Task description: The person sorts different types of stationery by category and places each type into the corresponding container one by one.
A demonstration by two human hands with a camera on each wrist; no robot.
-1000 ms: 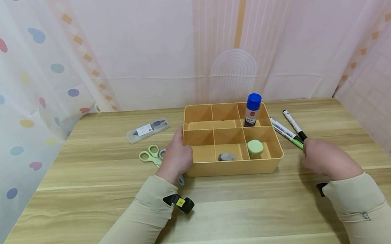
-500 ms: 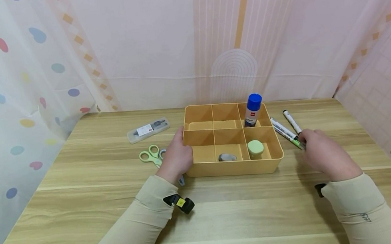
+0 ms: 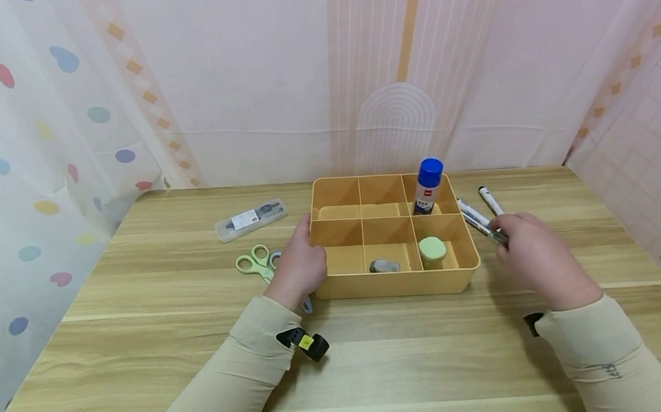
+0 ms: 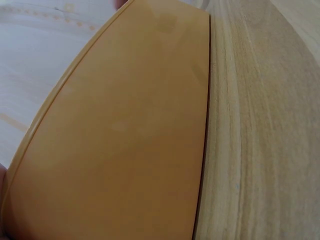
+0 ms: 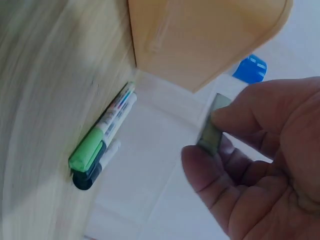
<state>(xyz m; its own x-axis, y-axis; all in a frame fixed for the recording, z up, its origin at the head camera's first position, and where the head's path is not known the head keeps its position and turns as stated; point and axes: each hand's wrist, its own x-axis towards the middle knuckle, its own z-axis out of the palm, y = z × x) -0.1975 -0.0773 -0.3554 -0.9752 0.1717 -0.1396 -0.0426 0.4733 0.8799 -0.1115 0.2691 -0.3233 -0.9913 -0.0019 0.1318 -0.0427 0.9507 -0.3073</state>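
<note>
My left hand [image 3: 297,267] grips the left rim of a yellow-orange divided storage box [image 3: 394,284]; the left wrist view shows the box's side wall [image 4: 115,120]. My right hand [image 3: 541,260] pinches a small, flat, dark grey-green block [image 5: 214,127] between thumb and fingers, raised off the table right of the box. Its exact kind is unclear. Markers lie beneath and beyond that hand, one with a green cap [image 5: 86,152]. A glue stick [image 3: 426,188] with a blue cap stands in the back right compartment. Front compartments hold a light green lidded item [image 3: 432,249] and a grey oval item [image 3: 384,266].
Left of the box lie green-handled scissors [image 3: 257,262] and a blue-grey item [image 3: 307,305] partly hidden by my left hand. A clear compass case [image 3: 250,220] lies farther back. A patterned curtain [image 3: 254,72] hangs behind the wooden table [image 3: 386,369].
My right hand has lifted the small dark block from beside the markers and moved slightly left, towards the box. My left hand stays on the box rim.
</note>
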